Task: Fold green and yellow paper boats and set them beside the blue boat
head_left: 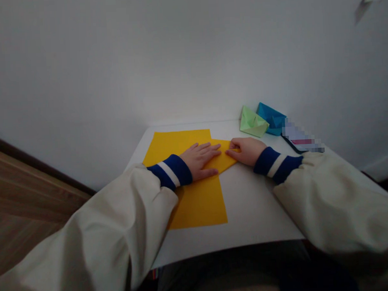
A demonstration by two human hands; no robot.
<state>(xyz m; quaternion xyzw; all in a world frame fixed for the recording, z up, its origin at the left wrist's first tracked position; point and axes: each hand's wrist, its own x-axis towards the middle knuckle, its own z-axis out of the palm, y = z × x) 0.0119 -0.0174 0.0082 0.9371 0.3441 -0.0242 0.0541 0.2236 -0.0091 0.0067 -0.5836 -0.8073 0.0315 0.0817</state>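
Note:
A folded piece of yellow paper (225, 160) lies partly over a larger flat yellow sheet (197, 209) on the white table. Pressed on the folded paper is my left hand (201, 160), flat with its fingers spread. My right hand (247, 151) pinches the right end of the folded paper, its fingers curled and the thumb pointing left. Part of the folded paper is hidden beneath my left hand, and the sheet's left side is partly covered by my left sleeve.
Behind my right hand stand a light green folded paper piece (252, 122) and a blue one (272, 118). A blurred-out flat item (299, 136) lies beside them. A wall (190, 68) rises behind the white table (248, 211); wooden furniture (29, 204) is at the left.

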